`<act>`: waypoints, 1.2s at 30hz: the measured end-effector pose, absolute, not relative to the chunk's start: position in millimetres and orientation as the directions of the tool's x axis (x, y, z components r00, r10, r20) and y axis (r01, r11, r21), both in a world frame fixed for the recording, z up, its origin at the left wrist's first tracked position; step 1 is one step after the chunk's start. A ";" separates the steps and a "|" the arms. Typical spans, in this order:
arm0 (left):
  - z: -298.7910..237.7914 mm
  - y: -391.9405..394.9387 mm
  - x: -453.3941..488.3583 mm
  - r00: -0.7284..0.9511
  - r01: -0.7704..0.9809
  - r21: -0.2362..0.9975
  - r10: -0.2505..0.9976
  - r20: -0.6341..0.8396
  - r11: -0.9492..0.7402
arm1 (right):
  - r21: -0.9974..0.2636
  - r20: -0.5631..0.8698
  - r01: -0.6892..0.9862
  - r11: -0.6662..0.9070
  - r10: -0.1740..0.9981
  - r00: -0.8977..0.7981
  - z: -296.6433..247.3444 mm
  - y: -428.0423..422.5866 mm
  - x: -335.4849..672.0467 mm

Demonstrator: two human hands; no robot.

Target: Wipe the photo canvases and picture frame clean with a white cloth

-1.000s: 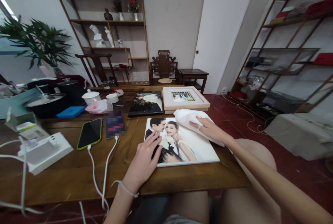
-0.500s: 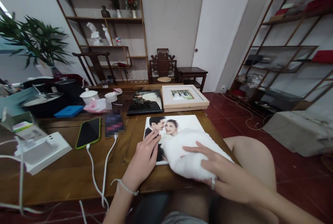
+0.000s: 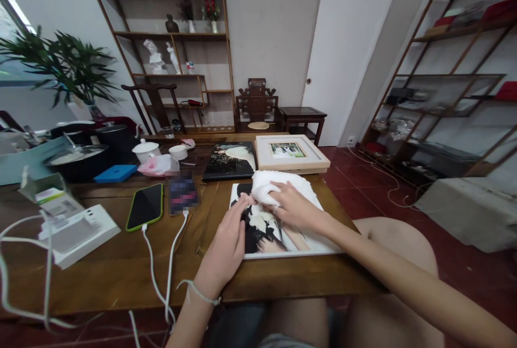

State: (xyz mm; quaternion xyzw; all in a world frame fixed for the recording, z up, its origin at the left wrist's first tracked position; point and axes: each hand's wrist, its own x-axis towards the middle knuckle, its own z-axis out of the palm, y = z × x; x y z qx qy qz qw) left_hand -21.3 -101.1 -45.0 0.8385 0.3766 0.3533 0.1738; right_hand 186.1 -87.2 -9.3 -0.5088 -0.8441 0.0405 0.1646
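The left hand [image 3: 226, 239] rests, fingers extended and gripping nothing, on the photo panel [image 3: 264, 232] lying on the surface [image 3: 291, 273]. The right hand [image 3: 294, 206] has fingers clamped on the white cloth [image 3: 293, 178], now shifted to the panel's far part, baring its near edge.

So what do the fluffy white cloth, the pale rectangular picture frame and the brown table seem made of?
The fluffy white cloth looks like a soft textile, perhaps terry or microfibre: its edge is fuzzy. The pale rectangular picture frame seems smooth, matt, light wood, by its even beige sides. The brown table is probably varnished wood: dark seams, slight sheen.
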 end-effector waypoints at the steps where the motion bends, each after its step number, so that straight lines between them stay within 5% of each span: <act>1: -44.0 -101.0 -21.4 0.411 0.494 0.594 0.773 0.483 -0.634 | -0.235 0.230 0.833 0.500 0.862 -0.452 -9.1 -90.4 176.9; 7: -43.5 -99.4 -21.1 0.153 0.269 0.844 0.886 0.437 -0.463 | -0.250 0.213 0.695 0.674 0.738 -0.640 -10.0 -143.6 160.5; 11: -33.3 -98.7 -26.8 -0.002 0.016 0.988 0.988 0.153 -0.153 | -0.255 0.187 0.605 0.754 0.653 -0.734 -10.2 -184.2 176.4; 18: -15.5 -90.7 -43.7 0.137 -0.486 0.810 0.944 -0.300 0.328 | -0.233 0.200 0.792 0.564 0.825 -0.529 -14.2 -198.3 220.7; 24: -10.2 -91.2 -43.4 0.234 -0.527 0.737 0.906 -0.354 0.424 | -0.221 0.254 0.918 0.330 0.928 -0.272 -13.7 -168.1 222.6; 32: 15.9 -116.8 -41.3 0.152 -0.525 0.780 0.940 -0.307 0.340 | -0.126 0.339 0.776 0.618 0.762 -0.552 -7.7 -174.3 152.5; 36: 32.1 -137.5 -36.5 0.126 -0.525 0.805 0.961 -0.246 0.275 | -0.009 0.525 0.774 0.633 0.662 -0.535 -11.5 -185.0 143.3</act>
